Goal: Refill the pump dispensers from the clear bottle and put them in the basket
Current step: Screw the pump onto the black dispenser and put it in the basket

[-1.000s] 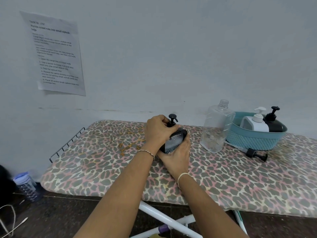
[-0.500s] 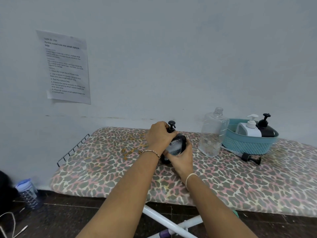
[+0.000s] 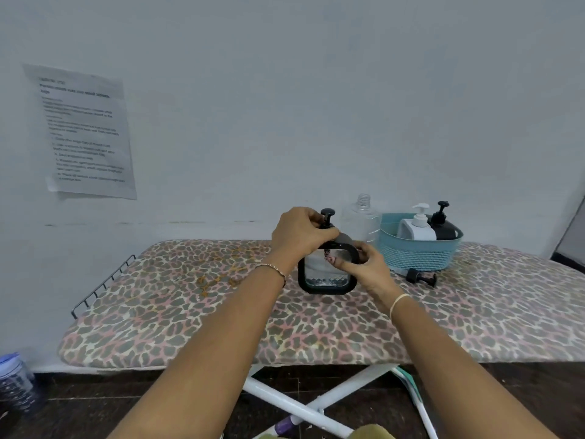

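both hands (image 3: 304, 236) grip dispenser (image 3: 327, 274)

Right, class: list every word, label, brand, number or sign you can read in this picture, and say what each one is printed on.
Paper sheet taped to the wall: a heading and numbered lines of print, all too blurred to read.
Held dispenser, white dispenser, black dispenser, clear bottle, basket: no lettering shows.
Blue bottle on the floor: markings too blurred to read.
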`<state>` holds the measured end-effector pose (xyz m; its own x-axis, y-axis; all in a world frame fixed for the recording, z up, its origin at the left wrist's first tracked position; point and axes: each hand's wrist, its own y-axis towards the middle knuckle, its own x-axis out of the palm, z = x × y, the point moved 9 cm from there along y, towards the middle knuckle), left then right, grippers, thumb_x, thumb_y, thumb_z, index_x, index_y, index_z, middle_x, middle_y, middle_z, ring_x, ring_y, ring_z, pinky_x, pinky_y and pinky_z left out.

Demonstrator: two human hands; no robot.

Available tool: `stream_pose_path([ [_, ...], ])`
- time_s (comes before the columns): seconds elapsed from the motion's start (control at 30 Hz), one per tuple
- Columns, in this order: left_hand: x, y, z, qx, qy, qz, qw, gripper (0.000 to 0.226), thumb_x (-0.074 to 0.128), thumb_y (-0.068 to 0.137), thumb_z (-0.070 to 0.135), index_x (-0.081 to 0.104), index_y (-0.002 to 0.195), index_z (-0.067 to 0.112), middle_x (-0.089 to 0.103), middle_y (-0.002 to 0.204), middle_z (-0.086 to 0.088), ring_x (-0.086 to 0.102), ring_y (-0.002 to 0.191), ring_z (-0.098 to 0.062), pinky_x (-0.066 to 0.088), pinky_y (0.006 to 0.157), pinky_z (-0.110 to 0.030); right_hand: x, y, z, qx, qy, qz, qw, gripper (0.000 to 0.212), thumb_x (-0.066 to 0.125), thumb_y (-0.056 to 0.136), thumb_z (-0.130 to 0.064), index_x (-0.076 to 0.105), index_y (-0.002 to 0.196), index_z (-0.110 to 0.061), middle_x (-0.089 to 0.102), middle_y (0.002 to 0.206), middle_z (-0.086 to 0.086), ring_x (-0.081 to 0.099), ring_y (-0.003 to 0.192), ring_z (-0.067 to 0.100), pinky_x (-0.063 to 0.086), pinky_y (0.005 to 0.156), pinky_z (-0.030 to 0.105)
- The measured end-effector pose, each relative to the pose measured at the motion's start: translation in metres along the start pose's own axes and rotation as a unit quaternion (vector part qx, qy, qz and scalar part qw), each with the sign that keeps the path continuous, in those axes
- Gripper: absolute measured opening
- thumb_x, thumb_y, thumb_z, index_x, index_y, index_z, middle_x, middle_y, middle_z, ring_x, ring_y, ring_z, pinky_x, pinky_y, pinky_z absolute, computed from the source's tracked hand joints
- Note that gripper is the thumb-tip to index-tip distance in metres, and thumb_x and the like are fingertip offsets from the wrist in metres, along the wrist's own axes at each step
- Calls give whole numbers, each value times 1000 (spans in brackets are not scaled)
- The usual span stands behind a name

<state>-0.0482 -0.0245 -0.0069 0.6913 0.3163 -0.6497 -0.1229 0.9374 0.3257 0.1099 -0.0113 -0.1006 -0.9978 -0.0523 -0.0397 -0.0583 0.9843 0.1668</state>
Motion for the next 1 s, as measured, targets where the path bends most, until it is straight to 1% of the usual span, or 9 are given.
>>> stream_pose_path([
  [0.1, 20, 0, 32, 20, -32, -5, 999, 19, 77, 66, 41, 60, 70, 33, 66, 69, 17, 64, 76, -3, 54, 68, -26, -36, -7, -4, 8, 81, 33, 996, 38, 81, 72, -9, 62, 105, -9, 71, 99, 6, 67, 90, 16, 52, 74, 19],
  [0.23, 51, 1, 72, 44, -89, -14, 995, 24, 78, 67, 37, 62, 84, 30, 64, 70, 18, 65, 79, -4, 52, 69, -23, -83, -12, -11, -20, 148, 106, 983, 36, 81, 70, -5, 64, 102, -10, 72, 103, 10, 68, 96, 21, 54, 86, 30],
  [0.3, 66, 2, 91, 53, -109, -20, 992, 25, 78, 70, 35, 62, 88, 30, 61, 70, 19, 64, 80, -4, 51, 70, -22, -105, -14, -14, -36, 156, 147, 976, 35, 81, 70, -3, 64, 99, -12, 72, 103, 10, 69, 96, 21, 54, 86, 31],
  [0.47, 88, 12, 130, 81, -130, 4, 988, 33, 77, 74, 36, 67, 102, 22, 66, 89, 10, 62, 87, -9, 48, 72, -22, -143, -15, -35, -88, 134, 247, 956, 46, 85, 68, -6, 59, 105, -7, 70, 96, 5, 68, 87, 13, 54, 74, 18],
  [0.6, 98, 32, 148, 85, -133, 6, 987, 33, 80, 74, 37, 68, 100, 20, 71, 97, 4, 64, 90, -13, 52, 77, -29, -155, -3, -47, -107, 113, 297, 942, 50, 85, 68, -9, 55, 108, -8, 66, 95, 2, 65, 82, 9, 52, 69, 14],
  [0.7, 100, 50, 156, 84, -133, 8, 987, 34, 82, 72, 32, 70, 101, 18, 72, 98, 1, 66, 90, -16, 53, 78, -29, -159, 13, -51, -116, 92, 307, 940, 48, 85, 69, -13, 53, 105, -14, 64, 94, -2, 64, 84, 9, 51, 68, 13],
  [0.83, 104, 75, 153, 67, -148, 21, 986, 31, 82, 72, 22, 70, 99, 12, 72, 97, -5, 66, 92, -20, 54, 79, -30, -157, 42, -48, -110, 32, 270, 956, 49, 84, 71, -20, 49, 105, -22, 64, 100, -4, 64, 94, 13, 53, 81, 24],
  [0.9, 110, 88, 148, 52, -163, 22, 985, 34, 82, 72, 17, 69, 103, 10, 71, 100, -8, 66, 95, -23, 54, 84, -34, -155, 56, -44, -105, 0, 244, 964, 51, 83, 70, -22, 48, 108, -22, 63, 105, -2, 63, 97, 13, 53, 85, 27],
  [1.0, 119, 104, 144, 45, -168, 22, 984, 36, 80, 74, 14, 66, 108, 9, 69, 105, -9, 64, 99, -23, 53, 87, -33, -155, 71, -38, -97, -31, 230, 968, 54, 83, 71, -24, 49, 112, -17, 62, 105, -2, 62, 95, 8, 53, 85, 25],
])
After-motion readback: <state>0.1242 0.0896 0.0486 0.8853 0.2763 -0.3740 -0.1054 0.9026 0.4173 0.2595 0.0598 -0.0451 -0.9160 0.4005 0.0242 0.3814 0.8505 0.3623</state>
